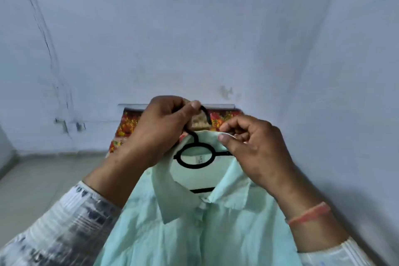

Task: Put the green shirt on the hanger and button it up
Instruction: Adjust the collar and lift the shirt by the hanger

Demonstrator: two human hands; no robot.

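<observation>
A pale green shirt (190, 231) hangs on a black hanger (195, 157), held up in front of me. Its front placket looks closed below the collar, and the collar points fold down. My left hand (159, 129) is shut around the hanger's hook, which curls above my fingers. My right hand (252, 147) pinches the back edge of the collar at the right of the hanger's neck. The hanger's ring and lower bar show inside the open neckline; its shoulders are hidden under the fabric.
Behind the shirt lies a surface covered with a red and orange flowered cloth (127, 125) against a pale blue wall (194, 28). A tiled floor (43, 179) spreads at the lower left. An orange thread band circles my right wrist (308, 214).
</observation>
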